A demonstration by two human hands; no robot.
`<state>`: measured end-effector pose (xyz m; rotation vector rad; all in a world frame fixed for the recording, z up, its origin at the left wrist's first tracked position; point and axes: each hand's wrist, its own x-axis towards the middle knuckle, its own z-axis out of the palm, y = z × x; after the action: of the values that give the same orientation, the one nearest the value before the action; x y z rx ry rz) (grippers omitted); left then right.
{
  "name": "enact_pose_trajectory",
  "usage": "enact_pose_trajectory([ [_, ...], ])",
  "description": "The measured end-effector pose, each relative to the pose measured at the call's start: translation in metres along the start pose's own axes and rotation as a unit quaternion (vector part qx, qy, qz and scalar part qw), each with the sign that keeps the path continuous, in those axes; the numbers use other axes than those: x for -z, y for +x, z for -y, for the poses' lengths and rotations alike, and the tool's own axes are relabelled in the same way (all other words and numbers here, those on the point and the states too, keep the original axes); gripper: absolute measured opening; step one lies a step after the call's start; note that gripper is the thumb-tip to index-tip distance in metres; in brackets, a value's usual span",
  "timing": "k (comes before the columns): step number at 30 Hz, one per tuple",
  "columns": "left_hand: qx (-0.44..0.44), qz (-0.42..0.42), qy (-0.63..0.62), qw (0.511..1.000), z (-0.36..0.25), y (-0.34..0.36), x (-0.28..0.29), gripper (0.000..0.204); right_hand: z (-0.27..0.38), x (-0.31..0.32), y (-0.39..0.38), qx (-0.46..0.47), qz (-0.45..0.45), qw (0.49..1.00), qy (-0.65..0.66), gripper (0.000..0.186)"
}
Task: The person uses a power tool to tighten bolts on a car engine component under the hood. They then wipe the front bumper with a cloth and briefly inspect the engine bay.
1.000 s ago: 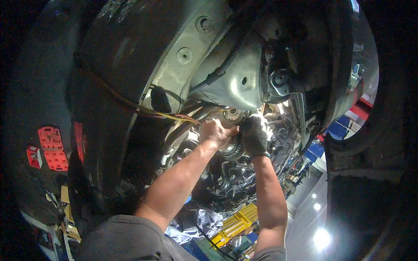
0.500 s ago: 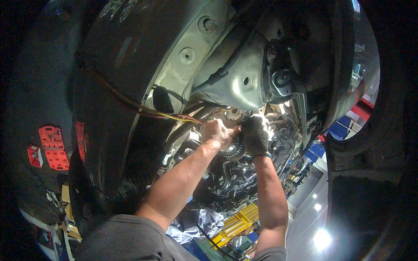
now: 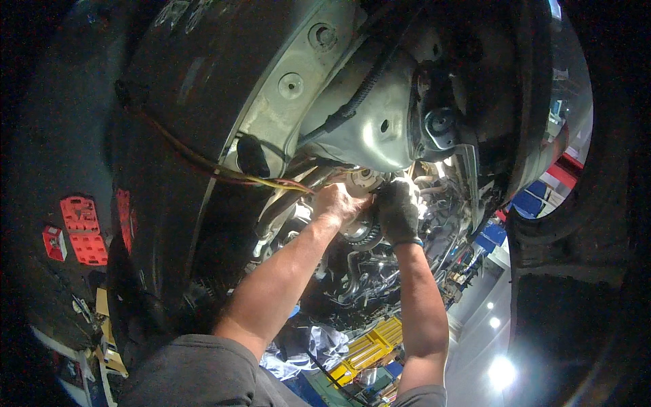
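Observation:
Underneath a vehicle, my bare left hand (image 3: 337,203) is curled beside a bundle of red, yellow and dark wires (image 3: 274,183), its thumb reaching toward my right hand (image 3: 399,207). That hand wears a dark glove with a pale back and is closed close by; what either hand grips is hidden. Just behind them are a round metal hub (image 3: 364,178) and, lower, a toothed ring (image 3: 363,237). A pale metal housing (image 3: 363,129) with a ribbed black hose (image 3: 351,102) arches above my hands.
A dark body panel (image 3: 163,81) fills the left, beyond it an open red case (image 3: 85,247). Pipes and linkages (image 3: 352,278) surround my forearms. A yellow case (image 3: 359,349) and crumpled sheeting (image 3: 305,349) lie at the bottom. Blue items (image 3: 525,200) and ceiling lights (image 3: 502,372) show at right.
Both hands stay at about the same spot, with slight movement of my left hand's fingers. The view has shifted slightly.

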<state>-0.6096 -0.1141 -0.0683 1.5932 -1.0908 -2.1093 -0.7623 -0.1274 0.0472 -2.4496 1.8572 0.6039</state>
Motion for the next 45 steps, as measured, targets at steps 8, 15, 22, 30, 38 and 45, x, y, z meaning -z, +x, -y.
enact_pose_trajectory([
  [8,0.006,0.042,0.024,0.999,0.003,0.01,-0.001,0.087,0.003,0.006,0.0,-0.034,-0.005,0.995,0.09,0.026],
  [15,0.0,0.045,0.023,0.999,0.006,0.012,-0.001,0.091,0.009,0.01,0.001,-0.056,-0.003,0.994,0.091,0.028],
  [22,0.01,0.057,0.0,0.998,0.007,0.012,-0.001,0.089,0.01,0.01,0.0,-0.054,-0.01,0.995,0.082,0.029],
  [30,0.005,0.056,-0.006,0.998,0.014,0.017,-0.01,0.084,0.013,0.012,0.003,-0.065,-0.005,0.994,0.084,0.028],
  [38,-0.013,0.0,0.002,1.0,0.005,0.005,-0.003,0.084,0.019,0.016,0.004,-0.067,-0.01,0.991,0.116,0.029],
  [45,-0.043,-0.044,-0.113,0.992,0.001,-0.01,-0.002,0.069,0.019,0.012,0.002,-0.128,0.014,0.98,0.151,0.028],
])
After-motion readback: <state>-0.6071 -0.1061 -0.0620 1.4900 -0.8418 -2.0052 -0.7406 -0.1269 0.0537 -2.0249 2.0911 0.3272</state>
